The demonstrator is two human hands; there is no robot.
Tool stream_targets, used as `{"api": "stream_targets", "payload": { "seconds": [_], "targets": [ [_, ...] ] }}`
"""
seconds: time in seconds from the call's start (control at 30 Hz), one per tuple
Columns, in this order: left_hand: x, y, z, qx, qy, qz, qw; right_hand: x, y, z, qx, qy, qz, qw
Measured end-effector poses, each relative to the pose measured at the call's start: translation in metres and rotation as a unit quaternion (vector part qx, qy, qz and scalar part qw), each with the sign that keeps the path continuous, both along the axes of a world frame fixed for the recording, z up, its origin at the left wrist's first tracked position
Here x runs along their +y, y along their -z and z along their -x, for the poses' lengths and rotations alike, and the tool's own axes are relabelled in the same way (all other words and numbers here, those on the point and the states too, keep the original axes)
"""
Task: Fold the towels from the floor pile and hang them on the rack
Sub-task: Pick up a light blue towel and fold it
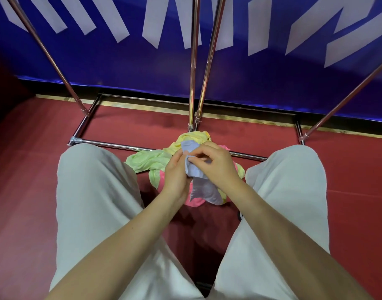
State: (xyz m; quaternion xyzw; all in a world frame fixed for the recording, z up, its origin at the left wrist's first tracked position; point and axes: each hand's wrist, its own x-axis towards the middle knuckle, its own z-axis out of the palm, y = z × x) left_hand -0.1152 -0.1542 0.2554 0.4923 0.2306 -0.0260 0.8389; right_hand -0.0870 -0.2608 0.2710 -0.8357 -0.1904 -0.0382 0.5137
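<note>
Crouching over the towel pile (155, 163) on the red floor (34, 169) beside the rack (193, 83), the person pinches a lilac towel (198, 182) with left hand (174, 174) and right hand (216, 163).

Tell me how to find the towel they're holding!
Look down at the red floor in front of the metal rack, between the person's knees, where the towel pile lies. Above it, the left hand and right hand grip one towel. It's pale lavender-blue; the others are green, yellow and pink.
</note>
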Motion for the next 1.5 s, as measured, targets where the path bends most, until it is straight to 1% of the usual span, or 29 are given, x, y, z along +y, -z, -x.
{"api": "stream_targets", "payload": {
  "seconds": [0.1, 0.17, 0.27, 0.3, 0.33, 0.43, 0.57, 0.6, 0.67, 0.73, 0.87, 1.0, 1.17, 1.33, 1.5],
  "targets": [
    [0.002, 0.001, -0.001, 0.011, -0.011, 0.034, 0.999, 0.001, 0.003, -0.004, -0.021, -0.014, 0.039, 0.999],
    [0.004, 0.000, -0.002, 0.033, -0.020, 0.041, 0.998, 0.003, 0.003, -0.004, -0.042, -0.015, 0.058, 0.997],
    [0.007, 0.002, -0.003, 0.044, -0.032, -0.007, 0.998, 0.005, 0.000, -0.003, -0.108, 0.025, 0.075, 0.991],
    [0.007, 0.002, -0.004, 0.035, -0.031, -0.032, 0.998, 0.004, 0.000, -0.004, -0.107, 0.033, 0.067, 0.991],
    [0.007, 0.002, -0.003, 0.027, -0.030, -0.061, 0.997, 0.003, -0.002, -0.003, -0.087, 0.034, 0.053, 0.994],
    [0.007, -0.001, -0.001, 0.029, -0.029, -0.135, 0.990, 0.000, -0.005, 0.001, 0.016, 0.032, 0.016, 0.999],
    [-0.001, -0.005, 0.003, -0.008, -0.014, -0.209, 0.978, -0.001, -0.007, 0.003, 0.041, 0.070, -0.031, 0.996],
    [-0.002, -0.005, 0.004, -0.013, -0.023, -0.205, 0.978, 0.001, -0.007, 0.003, 0.054, 0.081, -0.047, 0.994],
    [-0.003, -0.009, 0.004, -0.022, -0.041, -0.170, 0.984, 0.004, -0.006, 0.005, 0.093, 0.097, -0.086, 0.987],
    [-0.003, -0.011, 0.005, -0.021, -0.039, -0.151, 0.988, 0.007, -0.001, 0.006, 0.130, 0.109, -0.118, 0.978],
    [-0.005, -0.011, 0.007, -0.002, -0.020, -0.123, 0.992, 0.011, 0.006, 0.004, 0.178, 0.157, -0.130, 0.963],
    [-0.009, -0.011, 0.008, 0.010, -0.019, -0.069, 0.997, 0.012, 0.007, 0.004, 0.209, 0.179, -0.132, 0.952],
    [-0.012, -0.007, 0.006, 0.010, -0.026, -0.090, 0.996, 0.011, 0.006, 0.001, 0.223, 0.223, -0.173, 0.933],
    [-0.014, -0.008, 0.006, 0.017, -0.023, -0.096, 0.995, 0.011, 0.009, 0.000, 0.220, 0.227, -0.162, 0.935],
    [-0.016, -0.006, 0.008, -0.005, -0.017, -0.124, 0.992, 0.011, 0.010, 0.001, 0.215, 0.219, -0.154, 0.939]
  ]
}}
